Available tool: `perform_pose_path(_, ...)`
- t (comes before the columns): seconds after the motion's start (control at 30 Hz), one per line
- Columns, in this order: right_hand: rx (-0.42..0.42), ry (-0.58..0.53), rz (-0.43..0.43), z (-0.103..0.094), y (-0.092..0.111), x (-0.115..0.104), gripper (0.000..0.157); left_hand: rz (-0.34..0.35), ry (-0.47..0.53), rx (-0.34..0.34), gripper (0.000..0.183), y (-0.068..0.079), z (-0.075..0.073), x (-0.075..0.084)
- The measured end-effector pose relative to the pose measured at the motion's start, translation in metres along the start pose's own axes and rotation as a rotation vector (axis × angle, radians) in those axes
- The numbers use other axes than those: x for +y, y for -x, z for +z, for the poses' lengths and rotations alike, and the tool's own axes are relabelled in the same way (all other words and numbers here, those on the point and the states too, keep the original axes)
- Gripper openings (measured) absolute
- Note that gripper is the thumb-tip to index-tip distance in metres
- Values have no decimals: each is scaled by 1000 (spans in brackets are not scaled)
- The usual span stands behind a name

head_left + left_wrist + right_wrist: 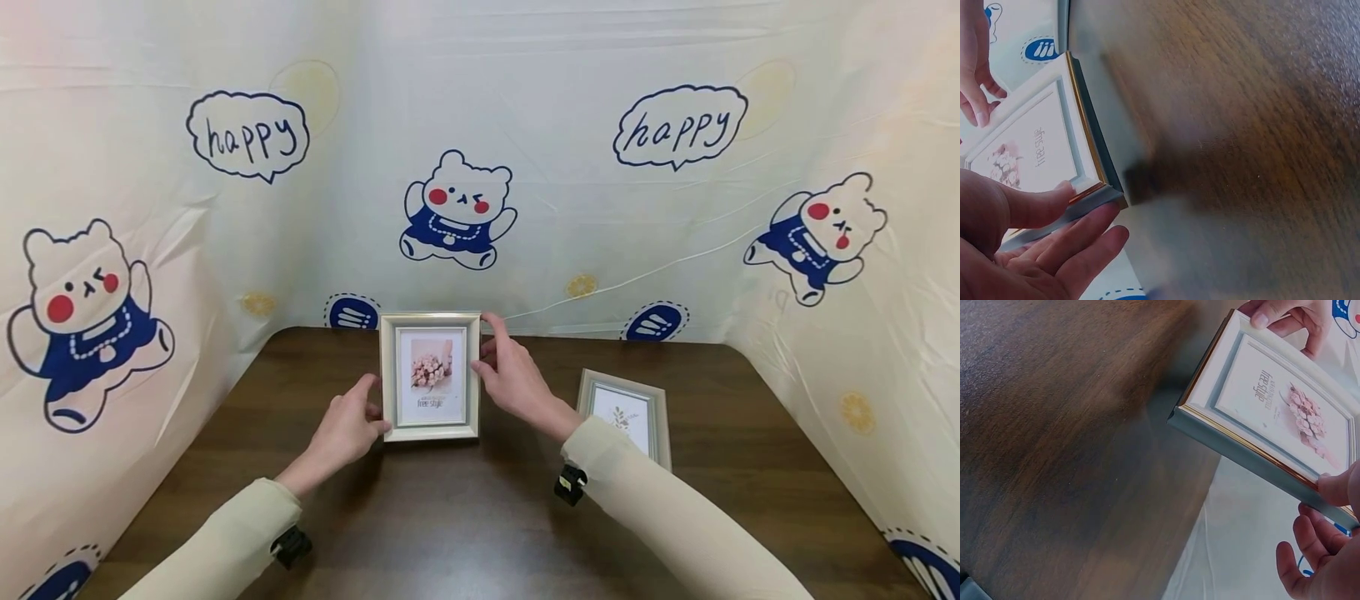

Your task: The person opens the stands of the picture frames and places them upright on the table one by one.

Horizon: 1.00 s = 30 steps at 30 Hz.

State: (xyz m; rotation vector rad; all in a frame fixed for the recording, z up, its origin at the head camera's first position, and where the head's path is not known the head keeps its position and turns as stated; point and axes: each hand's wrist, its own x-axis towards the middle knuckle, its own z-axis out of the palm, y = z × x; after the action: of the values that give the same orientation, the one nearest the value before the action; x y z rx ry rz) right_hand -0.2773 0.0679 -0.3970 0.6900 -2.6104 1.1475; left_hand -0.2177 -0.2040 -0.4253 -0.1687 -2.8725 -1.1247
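A picture frame [468,375] with a pale, gold-edged border is held upright over the dark table, its flower picture facing me. My left hand [343,425] grips its lower left side; in the left wrist view the thumb [1047,203] lies on the front border and the fingers go behind. On the other side my right hand [520,377] pinches the upper right edge, thumb in front, as the right wrist view shows. Beneath my right forearm lies a second picture frame [660,408] with a plant print, face up and partly covered by the sleeve.
The brown wooden table [480,533] reaches to a pale curtain [555,208] printed with bears and "happy" bubbles, which encloses the back and both sides. A small black device [291,547] is strapped at the left sleeve, another black device [570,484] at the right.
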Motion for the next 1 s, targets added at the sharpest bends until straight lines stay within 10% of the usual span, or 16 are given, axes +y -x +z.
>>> perform_pose_path(1.0,3,13,31,5,2,1,78,12,-10,-4,56,-3,4,-8)
